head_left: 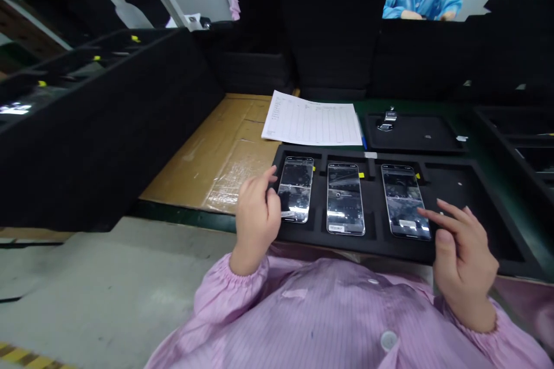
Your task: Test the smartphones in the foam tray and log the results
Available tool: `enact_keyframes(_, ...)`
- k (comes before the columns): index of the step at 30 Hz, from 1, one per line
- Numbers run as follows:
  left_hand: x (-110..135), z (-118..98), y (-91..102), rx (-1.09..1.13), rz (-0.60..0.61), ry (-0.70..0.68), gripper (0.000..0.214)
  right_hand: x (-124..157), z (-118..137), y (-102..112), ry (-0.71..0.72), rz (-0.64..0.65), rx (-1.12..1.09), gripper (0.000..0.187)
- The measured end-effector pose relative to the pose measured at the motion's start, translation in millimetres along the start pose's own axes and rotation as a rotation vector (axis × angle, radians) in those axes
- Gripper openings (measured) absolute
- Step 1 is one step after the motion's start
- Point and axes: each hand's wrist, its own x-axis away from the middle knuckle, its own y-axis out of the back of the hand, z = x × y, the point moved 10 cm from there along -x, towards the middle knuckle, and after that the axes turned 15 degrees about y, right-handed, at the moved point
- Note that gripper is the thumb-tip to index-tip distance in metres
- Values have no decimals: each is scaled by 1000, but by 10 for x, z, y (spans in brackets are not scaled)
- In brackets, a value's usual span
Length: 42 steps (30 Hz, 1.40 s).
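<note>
A workbench [173, 216] with a green edge runs across the view, a black foam bin [99, 132] rising on its left and a sheet of brown cardboard [212, 167] lying on it. Nearest the wearer of a pink striped smock [303, 311] sits a black foam tray [485, 230] holding three smartphones side by side in separate recesses, glass faces up. A printed ruled form [311, 119] lies just beyond the tray, with a blue pen [362, 138] at its right edge. The left hand [257, 219] stands at the leftmost smartphone [295, 189], its fingers [272, 184] curled together against that phone's left edge, though any grip cannot be told. The right hand [463, 259] has its fingers [450, 216] spread, the index reaching over the lower corner of the rightmost smartphone [404, 202]
</note>
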Motion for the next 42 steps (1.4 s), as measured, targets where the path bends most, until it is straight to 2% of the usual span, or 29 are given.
enact_keyframes(3, -13, 125, -142, -59, 59, 61, 43, -44, -71, -111, -69, 42, 3, 36)
enact_keyframes(7, 16, 174, -257, -96, 108, 85, 45, 3, -213, -257, -164, 121, 30, 47)
enact_keyframes(17, 60, 163, -249, -114, 51, 6, 47, 14, -218, -243, -159, 94, 28, 35)
enact_keyframes(26, 72, 169, -261, -78, 67, -3, 43, -16, -194, -239, -136, 85, 53, 35)
enact_keyframes(29, -31, 128, -167, -24, 118, 0, 41, -17, -189, -232, -130, 83, 52, 36)
enact_keyframes(33, -359, -22, -76, -37, 217, -27, 36, 3, -208, -242, -133, 88, 50, 37)
enact_keyframes(35, -528, -105, -175, -124, 272, -72, 35, 15, -222, -242, -140, 84, 54, 38)
enact_keyframes(37, -642, -157, -375, -231, 326, -133, 34, 21, -230, -238, -145, 76, 55, 39)
enact_keyframes(40, -732, -144, -675, -317, 362, -179, 32, 30, -240, -230, -160, 68, 60, 40)
enact_keyframes(42, -766, -95, -802, -332, 364, -173, 32, 33, -243, -228, -168, 69, 62, 40)
